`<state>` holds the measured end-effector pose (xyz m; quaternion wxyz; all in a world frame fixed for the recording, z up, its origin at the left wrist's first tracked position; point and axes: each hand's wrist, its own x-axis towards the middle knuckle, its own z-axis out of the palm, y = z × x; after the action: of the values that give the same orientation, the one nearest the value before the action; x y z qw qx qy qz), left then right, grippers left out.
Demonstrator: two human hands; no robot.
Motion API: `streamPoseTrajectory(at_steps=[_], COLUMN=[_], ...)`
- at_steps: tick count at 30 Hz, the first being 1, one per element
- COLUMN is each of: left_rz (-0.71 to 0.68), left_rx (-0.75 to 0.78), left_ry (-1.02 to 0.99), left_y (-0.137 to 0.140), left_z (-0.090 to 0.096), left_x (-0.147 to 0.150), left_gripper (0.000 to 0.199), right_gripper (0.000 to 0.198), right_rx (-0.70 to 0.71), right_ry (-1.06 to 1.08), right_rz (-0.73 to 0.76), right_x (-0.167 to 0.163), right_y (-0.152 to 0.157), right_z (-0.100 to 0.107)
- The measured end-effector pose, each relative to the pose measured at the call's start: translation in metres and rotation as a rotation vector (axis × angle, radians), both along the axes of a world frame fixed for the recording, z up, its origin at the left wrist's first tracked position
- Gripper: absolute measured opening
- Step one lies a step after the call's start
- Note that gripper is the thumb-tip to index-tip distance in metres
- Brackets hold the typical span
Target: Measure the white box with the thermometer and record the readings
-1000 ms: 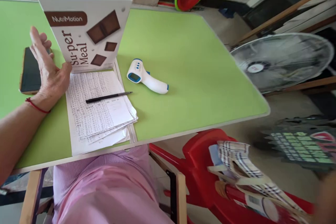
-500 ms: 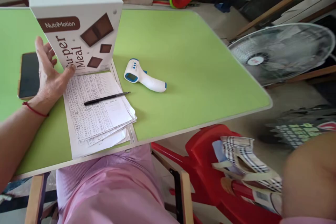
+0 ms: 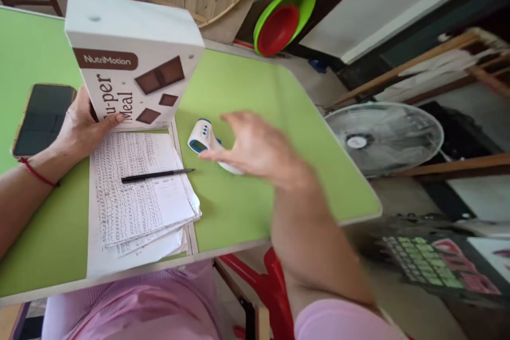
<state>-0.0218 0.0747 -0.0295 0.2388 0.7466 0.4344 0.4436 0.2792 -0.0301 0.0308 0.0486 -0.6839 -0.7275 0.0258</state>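
My left hand [image 3: 85,125] grips the lower left edge of a white NutriMotion box [image 3: 131,79], thumb across its front and the other fingers hidden behind. The box stands upright on the green table [image 3: 239,218]. My right hand [image 3: 255,143], blurred by motion, hovers over a white and blue infrared thermometer [image 3: 201,135], its thumb and fingers apart and nothing visible in them. Part of the thermometer's handle is hidden by that hand. In front of the box lie handwritten papers [image 3: 135,207], with a black pen [image 3: 155,176] across them.
A phone [image 3: 43,119] lies left of the box. Beyond the table's right edge is a fan [image 3: 386,138]. Green and red basins [image 3: 279,29] lean at the back. A red plastic chair [image 3: 274,281] stands below the front edge.
My right arm has swung in from the lower right and the hand is now above the thermometer. My left hand has closed more firmly around the box. The camera view has shifted.
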Motion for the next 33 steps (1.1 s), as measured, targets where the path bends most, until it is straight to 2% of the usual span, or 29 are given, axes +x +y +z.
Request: streamPoseTrajectory(at_steps=[2,5,7,9,12,16,18,23,29,33], left_rz=[0.026,0.094,0.136,0.134,0.079,0.027,0.034,0.009,-0.072,-0.077], left_rx=[0.013,0.044,0.068,0.088,0.071,-0.029,-0.042,-0.071,-0.085,-0.107], left_ry=[0.029,0.019,0.007,-0.003,-0.018,0.109,0.168,0.127,0.028,0.003], left_y=[-0.004,-0.01,-0.015,-0.02,-0.028,-0.031,-0.03,-0.028,-0.027,-0.026], left_z=[0.001,0.004,0.009,0.014,0.017,0.016,0.016,0.016,0.014,0.012], left_x=[0.002,0.005,0.006,0.008,0.01,0.011,0.01,0.011,0.013,0.012], left_gripper=[0.072,0.073,0.071,0.068,0.065,0.065,0.068,0.067,0.053,0.053], right_gripper=[0.056,0.044,0.033,0.026,0.026,0.017,0.014,0.033,0.038,0.042], right_rx=[-0.102,-0.213,-0.255,-0.272,-0.216,-0.148,-0.206,-0.302,-0.281,-0.246], right_ry=[-0.064,-0.122,-0.108,0.0,0.454,1.209,1.352,1.45,1.446,1.422], right_rz=[-0.028,-0.061,-0.074,-0.114,-0.08,0.216,0.227,0.095,0.089,0.074], right_x=[-0.005,-0.004,0.002,0.009,0.007,-0.022,-0.041,-0.066,-0.072,-0.076], right_y=[0.001,-0.003,-0.003,-0.003,-0.008,-0.026,-0.032,-0.027,-0.022,-0.022], right_z=[-0.007,-0.014,-0.013,-0.008,0.0,-0.006,-0.014,-0.032,-0.039,-0.041])
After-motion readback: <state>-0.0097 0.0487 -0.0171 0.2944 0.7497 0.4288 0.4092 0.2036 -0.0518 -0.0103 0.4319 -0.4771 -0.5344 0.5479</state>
